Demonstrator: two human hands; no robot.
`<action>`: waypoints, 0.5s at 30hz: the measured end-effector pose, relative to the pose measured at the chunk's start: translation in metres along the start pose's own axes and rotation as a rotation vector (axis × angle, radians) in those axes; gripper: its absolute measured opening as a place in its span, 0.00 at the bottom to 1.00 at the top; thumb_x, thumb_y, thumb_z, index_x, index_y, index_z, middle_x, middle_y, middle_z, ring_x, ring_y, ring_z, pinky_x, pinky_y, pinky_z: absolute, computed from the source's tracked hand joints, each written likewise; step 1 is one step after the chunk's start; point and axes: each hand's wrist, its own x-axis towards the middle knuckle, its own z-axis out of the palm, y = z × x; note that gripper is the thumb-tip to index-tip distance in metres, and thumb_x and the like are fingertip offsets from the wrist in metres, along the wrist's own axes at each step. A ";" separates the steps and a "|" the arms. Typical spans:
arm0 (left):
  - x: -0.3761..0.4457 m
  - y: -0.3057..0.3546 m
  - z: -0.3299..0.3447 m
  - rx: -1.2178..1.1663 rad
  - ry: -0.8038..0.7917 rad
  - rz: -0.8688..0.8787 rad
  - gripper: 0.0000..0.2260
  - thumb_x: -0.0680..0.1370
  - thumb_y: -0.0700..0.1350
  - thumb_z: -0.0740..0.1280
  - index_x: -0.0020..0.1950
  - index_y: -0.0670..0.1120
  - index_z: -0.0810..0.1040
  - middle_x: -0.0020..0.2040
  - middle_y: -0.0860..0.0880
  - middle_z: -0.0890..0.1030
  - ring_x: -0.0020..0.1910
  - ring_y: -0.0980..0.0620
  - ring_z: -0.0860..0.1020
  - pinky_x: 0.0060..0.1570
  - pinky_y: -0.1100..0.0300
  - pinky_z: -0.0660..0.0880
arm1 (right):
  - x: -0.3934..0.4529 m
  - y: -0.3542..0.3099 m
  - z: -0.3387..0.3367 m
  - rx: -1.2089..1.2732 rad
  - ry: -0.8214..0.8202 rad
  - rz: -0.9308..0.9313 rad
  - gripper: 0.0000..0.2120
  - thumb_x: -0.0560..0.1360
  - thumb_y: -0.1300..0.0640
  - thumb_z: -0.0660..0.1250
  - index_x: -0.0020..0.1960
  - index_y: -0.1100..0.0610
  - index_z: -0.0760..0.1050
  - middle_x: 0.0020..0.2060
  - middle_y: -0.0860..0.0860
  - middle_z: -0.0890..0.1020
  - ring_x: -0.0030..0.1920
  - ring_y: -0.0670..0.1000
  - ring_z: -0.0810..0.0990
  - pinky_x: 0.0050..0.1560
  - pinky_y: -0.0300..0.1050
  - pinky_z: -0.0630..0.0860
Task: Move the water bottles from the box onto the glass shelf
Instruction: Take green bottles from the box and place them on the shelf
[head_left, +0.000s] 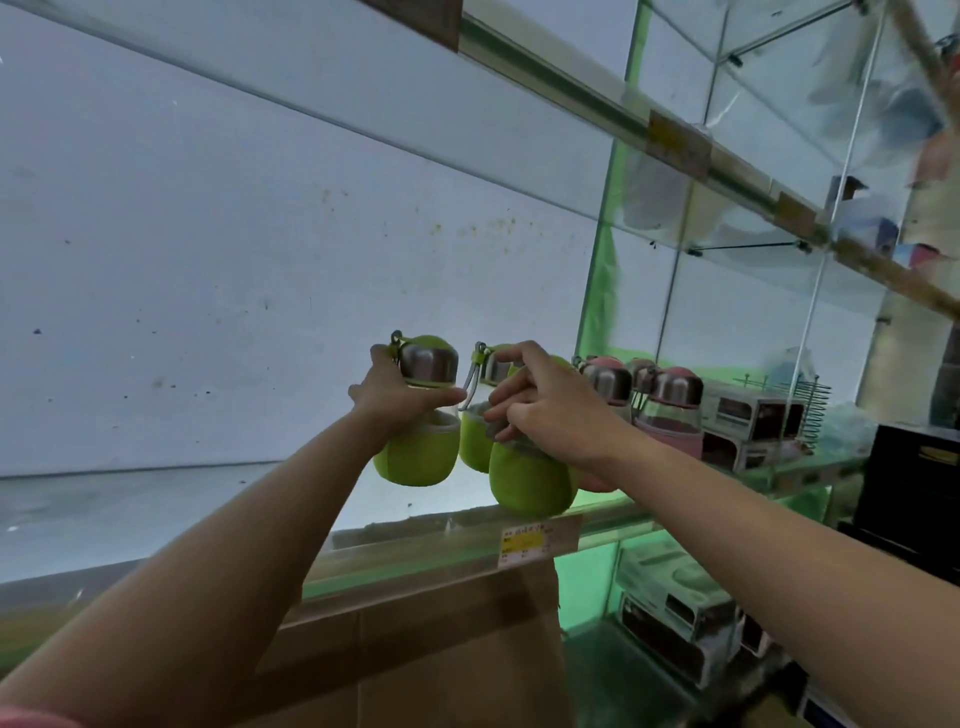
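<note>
Left hand (397, 397): fingers wrapped round the neck of a green bottle (420, 415), held just above the glass shelf (452, 540).
Right hand (545, 410): fingers curled over the top of a second green bottle (530, 480) at the shelf's front edge.
Third green bottle (474, 436): between the two, behind.
Pink bottles (670, 410): at 3 o'clock of the green ones, on the shelf.
Cardboard box (441, 639): at 6 o'clock, below the shelf.

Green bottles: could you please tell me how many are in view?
3: one held by the left hand, one behind between the hands, one under the right hand at the glass shelf edge. More may be hidden.
</note>
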 end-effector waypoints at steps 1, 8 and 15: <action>-0.001 0.002 0.001 0.052 0.014 -0.002 0.47 0.60 0.58 0.78 0.69 0.46 0.57 0.65 0.42 0.68 0.67 0.40 0.64 0.64 0.46 0.69 | 0.000 0.000 0.001 0.002 0.001 -0.003 0.22 0.74 0.70 0.59 0.66 0.56 0.66 0.41 0.49 0.78 0.48 0.56 0.84 0.50 0.49 0.82; -0.024 0.028 -0.010 0.166 0.318 0.282 0.40 0.64 0.55 0.77 0.70 0.44 0.62 0.68 0.43 0.63 0.69 0.43 0.61 0.68 0.47 0.62 | -0.012 0.005 -0.010 0.057 0.012 0.002 0.20 0.74 0.68 0.61 0.64 0.54 0.67 0.46 0.52 0.80 0.48 0.55 0.84 0.47 0.48 0.83; -0.089 0.084 0.027 -0.051 0.171 0.555 0.20 0.70 0.47 0.73 0.57 0.46 0.71 0.56 0.51 0.74 0.55 0.53 0.72 0.43 0.71 0.66 | -0.041 0.023 -0.050 0.010 0.086 0.045 0.19 0.73 0.67 0.63 0.61 0.52 0.68 0.46 0.51 0.79 0.51 0.57 0.82 0.50 0.55 0.81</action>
